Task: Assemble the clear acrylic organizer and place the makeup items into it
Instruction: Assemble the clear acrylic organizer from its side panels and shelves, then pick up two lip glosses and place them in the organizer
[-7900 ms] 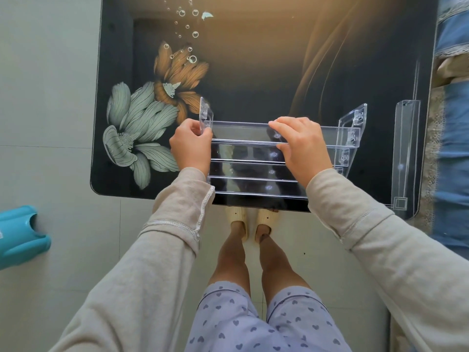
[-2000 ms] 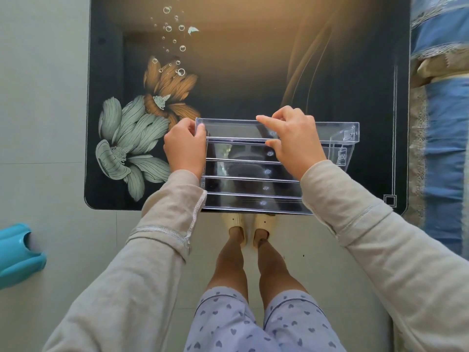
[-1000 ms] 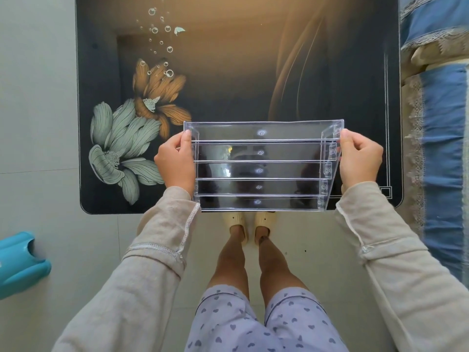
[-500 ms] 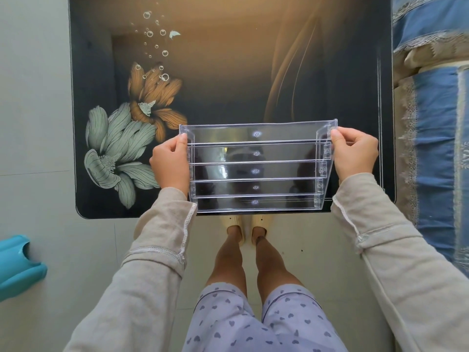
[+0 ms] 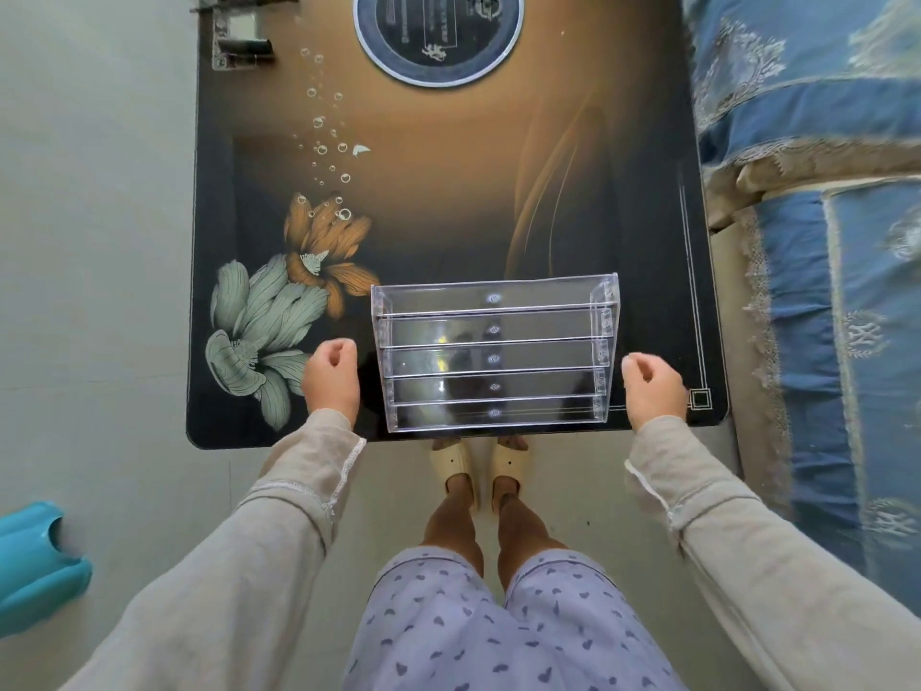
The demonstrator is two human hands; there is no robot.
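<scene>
Clear ribbed acrylic organizer (image 5: 493, 356) on glossy table (image 5: 448, 216); both hands (image 5: 331, 379) (image 5: 650, 389) loosely curled, empty.

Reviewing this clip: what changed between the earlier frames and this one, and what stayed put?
Both hands let go of the clear acrylic organizer: the left hand and right hand now sit apart from its sides, loosely curled and empty. Earlier they pressed on its top tier, then gripped both ends. The organizer stays assembled at the table's near edge, tiers empty. The view now reaches farther up the table.
</scene>
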